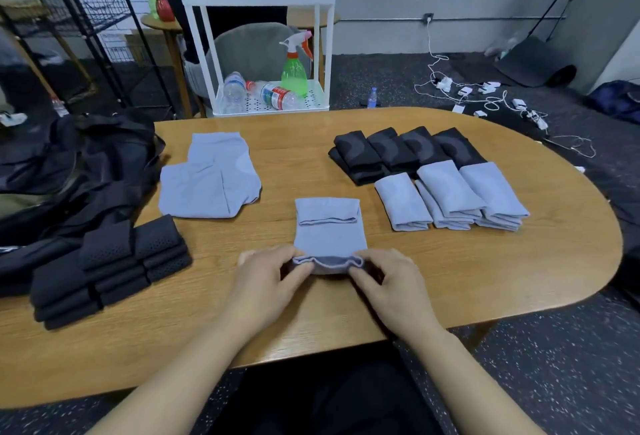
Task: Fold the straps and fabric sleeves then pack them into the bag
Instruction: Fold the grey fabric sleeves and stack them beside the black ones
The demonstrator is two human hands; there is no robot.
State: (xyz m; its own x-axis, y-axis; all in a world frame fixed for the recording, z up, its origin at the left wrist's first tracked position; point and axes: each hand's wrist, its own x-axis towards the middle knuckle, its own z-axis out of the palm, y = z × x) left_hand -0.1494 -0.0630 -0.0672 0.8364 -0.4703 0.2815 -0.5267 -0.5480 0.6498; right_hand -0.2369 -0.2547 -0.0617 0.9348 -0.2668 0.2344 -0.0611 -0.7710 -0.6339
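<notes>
The wooden table [346, 296] with rounded ends carries everything. At its left edge slumps a black bag [69, 164], partly on the table. Near the front-left corner sits a stack of folded black perforated straps [107, 271]. Toward the back-left lies a loose pile of unfolded light blue sleeves [207, 181]. Toward the back-right, a row of 4 folded black sleeves [401, 150] stands just behind 3 folded light blue sleeves [450, 199], the 2 rows touching.

At the middle of the front edge lies 1 light blue sleeve [329, 233], its far end already folded over toward the person. The left hand [266, 282] and right hand [388, 285] each pinch a near corner of it, fingers curled around the hem, which is lifted slightly off the table so the opening shows.
</notes>
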